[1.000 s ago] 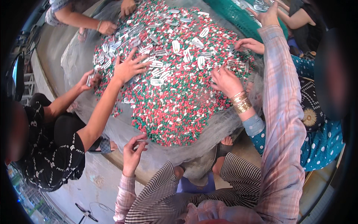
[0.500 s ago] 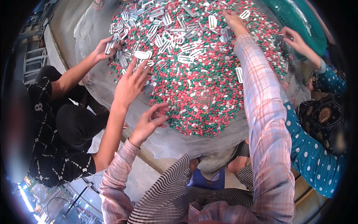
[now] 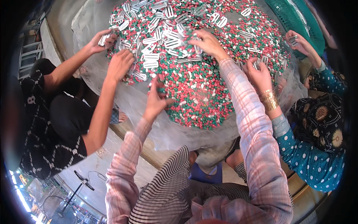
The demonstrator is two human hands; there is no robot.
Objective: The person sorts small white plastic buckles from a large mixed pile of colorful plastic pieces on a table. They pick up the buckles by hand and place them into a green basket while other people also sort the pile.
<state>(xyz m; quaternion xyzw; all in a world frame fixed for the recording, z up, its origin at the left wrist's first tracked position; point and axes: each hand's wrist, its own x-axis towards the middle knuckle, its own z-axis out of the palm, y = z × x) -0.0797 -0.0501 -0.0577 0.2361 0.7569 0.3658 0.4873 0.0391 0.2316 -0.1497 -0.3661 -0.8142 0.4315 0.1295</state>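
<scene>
1. Arching over the heap at 1 o'clock of the view, the right grip (image 3: 209,44) has its fingers bent and slightly parted; I cannot tell whether it has hold of anything.
2. Near the centre, toward 10 o'clock, the left grip (image 3: 154,102) is loosely curled, thumb well apart from the fingers, over the heap's edge; nothing shows clearly in it.
3. Slotted metal buckles (image 3: 151,60) lie over red, green and white pebble-like bits (image 3: 197,108), thickest toward 12 o'clock; a short row of them overlaps at 8 o'clock from the right grip.
4. Those overlapping buckles could snag or slide apart if pinched unevenly, since the loose bits give them no firm footing.
5. A co-worker's hand (image 3: 121,64) sits at 11 o'clock from the left grip; the two could bump should both go for the same buckle.
6. At 2 o'clock, the plaid sleeve (image 3: 250,112) lies close beside another co-worker's hand (image 3: 261,76); a wide sweep might jostle it.
7. Toward 6 o'clock, bits could roll onto the translucent sheet (image 3: 156,128) if raked too hard.
</scene>
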